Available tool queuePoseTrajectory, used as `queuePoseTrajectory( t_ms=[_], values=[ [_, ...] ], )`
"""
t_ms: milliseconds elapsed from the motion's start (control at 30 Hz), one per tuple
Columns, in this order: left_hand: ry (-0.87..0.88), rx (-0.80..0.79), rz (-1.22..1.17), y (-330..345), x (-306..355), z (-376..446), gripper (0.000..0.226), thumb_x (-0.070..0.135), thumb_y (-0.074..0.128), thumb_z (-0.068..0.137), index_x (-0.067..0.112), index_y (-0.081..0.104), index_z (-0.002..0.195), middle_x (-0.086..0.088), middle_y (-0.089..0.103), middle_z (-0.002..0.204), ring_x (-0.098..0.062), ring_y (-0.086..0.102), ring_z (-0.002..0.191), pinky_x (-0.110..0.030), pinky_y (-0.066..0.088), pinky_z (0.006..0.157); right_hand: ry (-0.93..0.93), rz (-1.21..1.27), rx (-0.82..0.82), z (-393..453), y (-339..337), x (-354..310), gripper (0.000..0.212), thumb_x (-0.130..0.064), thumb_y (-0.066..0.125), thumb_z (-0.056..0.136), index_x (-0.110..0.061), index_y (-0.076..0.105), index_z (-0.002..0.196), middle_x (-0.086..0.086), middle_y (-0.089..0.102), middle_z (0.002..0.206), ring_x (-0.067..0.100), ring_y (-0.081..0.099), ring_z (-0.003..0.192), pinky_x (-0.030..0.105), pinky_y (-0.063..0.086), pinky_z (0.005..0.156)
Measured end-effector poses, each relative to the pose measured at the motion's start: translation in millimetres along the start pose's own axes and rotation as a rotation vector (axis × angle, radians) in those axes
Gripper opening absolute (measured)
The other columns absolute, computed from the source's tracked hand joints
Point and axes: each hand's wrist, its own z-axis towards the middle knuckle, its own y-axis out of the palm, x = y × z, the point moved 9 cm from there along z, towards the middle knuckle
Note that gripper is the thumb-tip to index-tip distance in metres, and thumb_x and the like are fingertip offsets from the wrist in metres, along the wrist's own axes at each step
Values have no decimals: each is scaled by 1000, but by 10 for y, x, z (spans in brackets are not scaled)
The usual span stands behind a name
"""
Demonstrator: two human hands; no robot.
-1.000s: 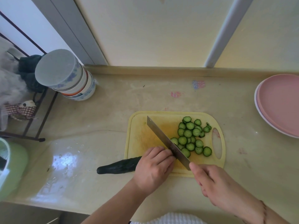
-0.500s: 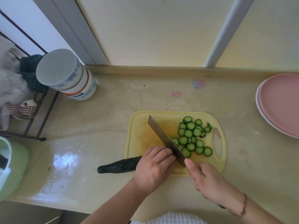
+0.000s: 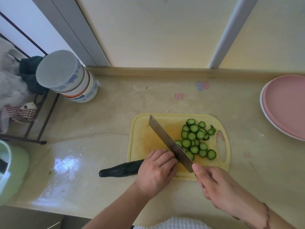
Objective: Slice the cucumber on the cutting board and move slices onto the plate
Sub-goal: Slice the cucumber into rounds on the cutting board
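A dark green cucumber (image 3: pixel 121 169) lies across the left edge of the yellow cutting board (image 3: pixel 143 138), its cut end hidden under my left hand (image 3: pixel 156 171), which grips it with curled fingers. My right hand (image 3: pixel 219 187) holds the handle of a broad steel knife (image 3: pixel 170 142), whose blade runs diagonally over the board right beside my left fingers. Several cucumber slices (image 3: pixel 194 139) lie piled on the board's right half. A pink plate (image 3: pixel 287 106) sits at the far right.
A stack of upturned bowls (image 3: pixel 69 78) stands at the back left of the beige counter (image 3: pixel 102 119). A black wire rack (image 3: pixel 33 113) with cloths is further left. A pale green container (image 3: pixel 11 171) sits at the left edge.
The knife moved back and forth along its length while cutting beside my left fingers. My left hand and the cucumber stayed in place.
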Motion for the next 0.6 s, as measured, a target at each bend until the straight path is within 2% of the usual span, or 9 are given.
queuePoseTrajectory(
  t_ms=[267,467,600],
  values=[
    [-4,-4,-2,9,-4,0,6,13,79,88,9,76,90,-1,70,98,-20,64,96,-32,55,81,30,-17,-23,26,39,32,72,-75,29,80,-3,35,69,-2,27,54,11,24,44,23,22,43],
    [-2,-14,-8,29,-15,-10,7,16,76,91,10,76,93,-2,70,101,-22,65,96,-34,56,80,61,-93,1,173,136,106,61,-75,25,81,-17,37,63,-4,32,50,11,32,45,30,33,51],
    [-20,-16,-13,9,-11,-2,5,13,76,89,9,76,92,-3,70,99,-24,65,94,-35,55,79,70,-87,8,199,146,163,61,-74,26,82,-18,37,64,-4,34,50,10,30,42,29,32,50]
  ],
)
